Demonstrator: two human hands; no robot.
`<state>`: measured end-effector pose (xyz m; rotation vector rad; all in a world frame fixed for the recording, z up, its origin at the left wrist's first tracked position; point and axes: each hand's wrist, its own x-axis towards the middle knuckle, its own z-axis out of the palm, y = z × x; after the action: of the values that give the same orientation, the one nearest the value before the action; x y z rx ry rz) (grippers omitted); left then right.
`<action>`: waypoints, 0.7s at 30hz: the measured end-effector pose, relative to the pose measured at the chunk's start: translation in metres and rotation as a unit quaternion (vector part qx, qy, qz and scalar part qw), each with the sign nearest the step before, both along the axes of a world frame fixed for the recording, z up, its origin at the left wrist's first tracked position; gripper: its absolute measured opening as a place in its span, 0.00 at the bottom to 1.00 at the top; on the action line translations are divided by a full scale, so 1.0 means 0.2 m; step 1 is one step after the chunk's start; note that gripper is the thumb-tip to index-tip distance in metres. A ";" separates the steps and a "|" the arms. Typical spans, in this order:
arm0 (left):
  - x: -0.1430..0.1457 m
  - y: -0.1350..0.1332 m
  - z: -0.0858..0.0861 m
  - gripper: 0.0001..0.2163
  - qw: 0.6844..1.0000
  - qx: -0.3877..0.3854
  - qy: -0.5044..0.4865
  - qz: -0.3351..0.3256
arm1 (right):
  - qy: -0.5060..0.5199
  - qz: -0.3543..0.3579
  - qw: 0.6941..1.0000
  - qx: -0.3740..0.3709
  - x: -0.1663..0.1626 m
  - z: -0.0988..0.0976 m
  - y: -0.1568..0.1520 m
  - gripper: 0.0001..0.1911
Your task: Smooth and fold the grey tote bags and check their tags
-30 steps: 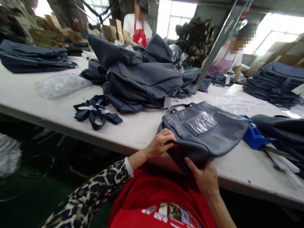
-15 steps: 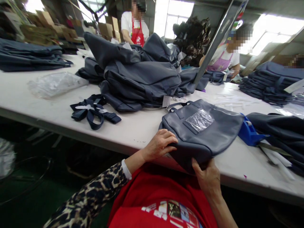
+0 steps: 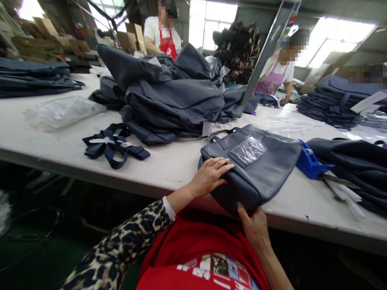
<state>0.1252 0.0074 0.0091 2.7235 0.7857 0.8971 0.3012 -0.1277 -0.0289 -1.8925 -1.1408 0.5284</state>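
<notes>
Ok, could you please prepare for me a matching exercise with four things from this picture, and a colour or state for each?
Column one:
1. nearest bag
2. straps
3. loose plastic
4. table

Column two:
a. bundled, with a white band
b. pale, nearly white
c. touched by the left hand and the right hand
d. see-through and crumpled

Right pairs: 1-c, 2-a, 3-d, 4-b.
</notes>
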 end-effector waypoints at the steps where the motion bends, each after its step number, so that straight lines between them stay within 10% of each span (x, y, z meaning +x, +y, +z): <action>1: 0.01 0.00 0.00 0.27 1.000 0.006 0.008 0.007 | 0.010 0.006 1.000 -0.004 -0.01 0.00 0.00 0.27; 21: 0.11 0.03 0.00 0.29 0.990 0.015 0.068 -0.120 | 0.100 0.073 0.992 0.026 0.09 -0.14 -0.03 0.28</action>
<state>0.1472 0.0125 0.0089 2.8498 0.4530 0.6838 0.3184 -0.1340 -0.0577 -1.6792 -1.1527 0.7449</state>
